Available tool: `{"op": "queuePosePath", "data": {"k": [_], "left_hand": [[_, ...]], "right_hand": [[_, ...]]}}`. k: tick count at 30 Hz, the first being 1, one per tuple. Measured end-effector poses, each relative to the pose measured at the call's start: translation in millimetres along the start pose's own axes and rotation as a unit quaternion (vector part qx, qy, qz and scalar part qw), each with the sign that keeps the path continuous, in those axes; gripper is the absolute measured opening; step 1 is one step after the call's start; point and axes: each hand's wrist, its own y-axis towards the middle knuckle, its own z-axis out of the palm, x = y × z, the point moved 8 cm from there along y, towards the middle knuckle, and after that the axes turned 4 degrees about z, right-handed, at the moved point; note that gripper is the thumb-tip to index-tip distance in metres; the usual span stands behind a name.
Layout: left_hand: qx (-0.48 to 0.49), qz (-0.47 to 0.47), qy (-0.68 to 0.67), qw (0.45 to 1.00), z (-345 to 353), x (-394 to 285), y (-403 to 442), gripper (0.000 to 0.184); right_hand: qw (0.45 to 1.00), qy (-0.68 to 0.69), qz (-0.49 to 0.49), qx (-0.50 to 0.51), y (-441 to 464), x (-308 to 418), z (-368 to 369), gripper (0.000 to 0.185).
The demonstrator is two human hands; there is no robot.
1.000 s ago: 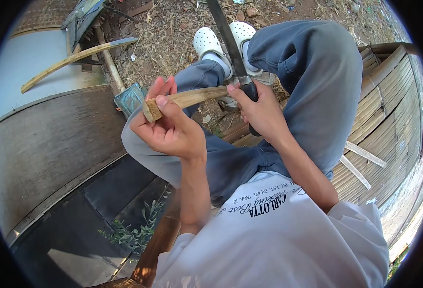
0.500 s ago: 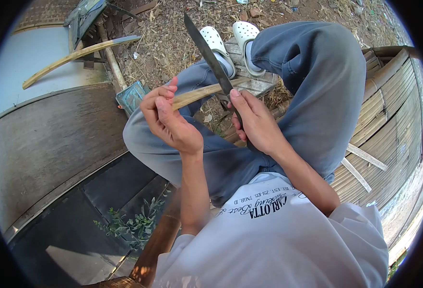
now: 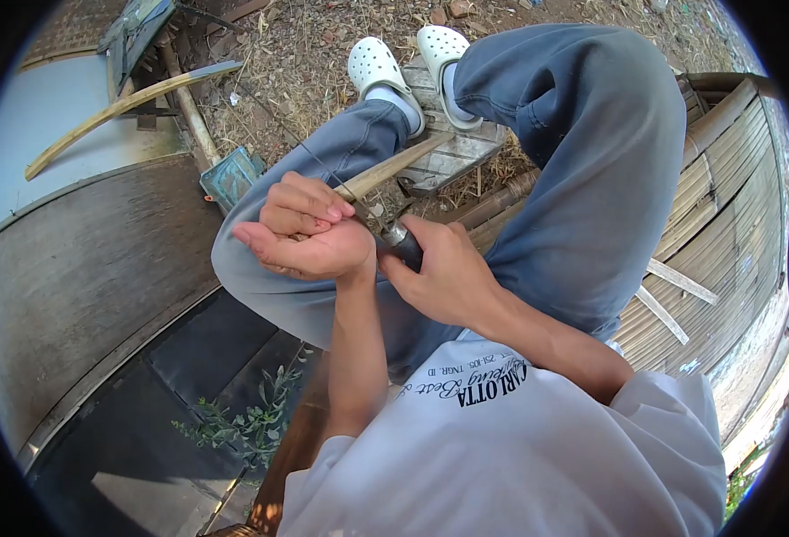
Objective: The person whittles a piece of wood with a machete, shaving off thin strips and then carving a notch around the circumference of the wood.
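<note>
My left hand point(image 3: 312, 231) is palm up, its fingers curled around the near end of a pale bamboo strip point(image 3: 394, 170). The strip slants away toward my feet, and its held end is hidden by the fingers. Just to the right, my right hand point(image 3: 448, 273) grips the dark handle of a knife point(image 3: 403, 243) with a metal collar. Its blade appears nearly edge-on, as a thin dark line running up and left across the strip by my left fingers. Whether the blade touches the strip I cannot tell.
White clogs point(image 3: 378, 67) rest on a small wooden stool point(image 3: 453, 161). A curved bamboo piece point(image 3: 113, 109) lies on the pale panel at left. Slatted bamboo seating point(image 3: 708, 233) at right carries two thin pale strips point(image 3: 663, 315). A leafy plant point(image 3: 247, 421) grows at lower left.
The knife has turned from broadside and raised to nearly edge-on. My right hand has moved left and down, close to my left wrist. My left hand has rolled, fingers curling in more.
</note>
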Motion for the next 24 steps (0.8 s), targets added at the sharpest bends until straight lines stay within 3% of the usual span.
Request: {"op": "queuePosePath", "data": {"k": [3,10,17,24], "left_hand": [[-0.02,-0.026,-0.053,0.998,-1.0,4.9,-2.2,0.059],[-0.033,-0.043,-0.138,0.989,-13.9,11.2,-0.6,0.057],[-0.1,-0.069,-0.12,0.985,-55.6,18.9,3.7,0.054],[-0.066,-0.066,-0.122,0.988,-57.3,14.6,-1.7,0.056]], "right_hand": [[0.999,-0.034,0.033,0.005,5.2,-8.5,3.8,0.023],[0.994,-0.101,0.011,-0.044,18.0,-18.6,16.5,0.021],[0.986,-0.14,-0.02,-0.085,48.6,-45.9,37.6,0.023],[0.985,-0.147,-0.028,-0.09,41.9,-37.8,37.9,0.024]]}}
